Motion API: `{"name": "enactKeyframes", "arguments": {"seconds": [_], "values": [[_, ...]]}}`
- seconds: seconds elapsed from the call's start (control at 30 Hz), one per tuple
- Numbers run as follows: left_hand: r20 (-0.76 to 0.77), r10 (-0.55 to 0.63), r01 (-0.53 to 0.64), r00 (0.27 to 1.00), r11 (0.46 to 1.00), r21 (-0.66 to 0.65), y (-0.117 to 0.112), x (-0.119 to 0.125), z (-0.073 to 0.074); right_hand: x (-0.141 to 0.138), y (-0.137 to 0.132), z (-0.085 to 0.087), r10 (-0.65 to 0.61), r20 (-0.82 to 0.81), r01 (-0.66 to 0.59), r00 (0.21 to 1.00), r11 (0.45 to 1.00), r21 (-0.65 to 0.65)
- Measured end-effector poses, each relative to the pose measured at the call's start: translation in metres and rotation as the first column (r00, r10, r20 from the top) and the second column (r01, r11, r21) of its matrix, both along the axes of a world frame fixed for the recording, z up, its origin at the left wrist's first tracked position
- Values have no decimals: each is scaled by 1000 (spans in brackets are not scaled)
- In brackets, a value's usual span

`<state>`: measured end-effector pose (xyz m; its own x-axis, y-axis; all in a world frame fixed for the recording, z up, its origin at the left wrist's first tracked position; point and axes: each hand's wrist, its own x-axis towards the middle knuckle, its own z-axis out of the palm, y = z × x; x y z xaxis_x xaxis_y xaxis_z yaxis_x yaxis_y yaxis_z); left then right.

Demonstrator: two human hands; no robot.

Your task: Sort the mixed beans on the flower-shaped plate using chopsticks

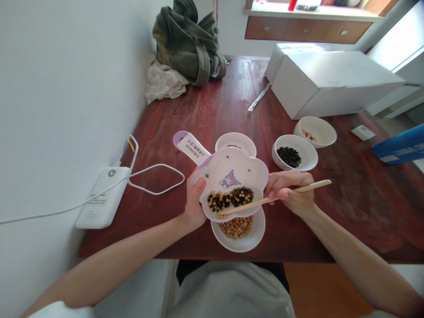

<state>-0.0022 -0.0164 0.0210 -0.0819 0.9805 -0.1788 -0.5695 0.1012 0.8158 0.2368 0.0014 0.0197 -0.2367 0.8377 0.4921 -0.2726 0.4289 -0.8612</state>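
Note:
My left hand (196, 201) grips the left rim of a shallow flower-shaped dish (245, 165) with a purple edge and a cartoon figure. A paper label (194, 149) covers part of its handle. Mixed black and yellow beans (228, 198) lie along the dish's near side. In my right hand (293, 190) is a light wooden chopstick (258, 203), its tip among the beans; whether a second lies along it I cannot tell. The right fingers are also at the dish's right rim. Below the dish, partly covered, stands a white bowl (239, 245) of yellow beans.
Behind the dish is a white bowl (236, 139). To the right are a bowl of black beans (311, 154) and another bowl (323, 132) with reddish bits. A white box (308, 84), green bag (185, 42), blue object (402, 143) and white power bank (102, 198) with cable surround them.

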Motion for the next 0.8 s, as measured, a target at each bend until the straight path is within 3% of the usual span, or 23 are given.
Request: {"name": "enactKeyframes", "arguments": {"seconds": [0.27,0.4,0.63,0.8], "values": [[-48,-24,24,999,1000,-13,-1,-2,1,1,1,-6,48,-61,-51,997,998,-48],[-63,-26,25,998,999,-21,-1,-2,-1,3,1,-7,-30,-47,28,998,998,-52],[-64,2,-1,998,1000,12,-1,0,1,11,-6,10,-143,160,130,977,987,93],[-103,82,-84,991,996,-10,-1,1,1,10,-9,16,-178,179,149,968,975,164]]}}
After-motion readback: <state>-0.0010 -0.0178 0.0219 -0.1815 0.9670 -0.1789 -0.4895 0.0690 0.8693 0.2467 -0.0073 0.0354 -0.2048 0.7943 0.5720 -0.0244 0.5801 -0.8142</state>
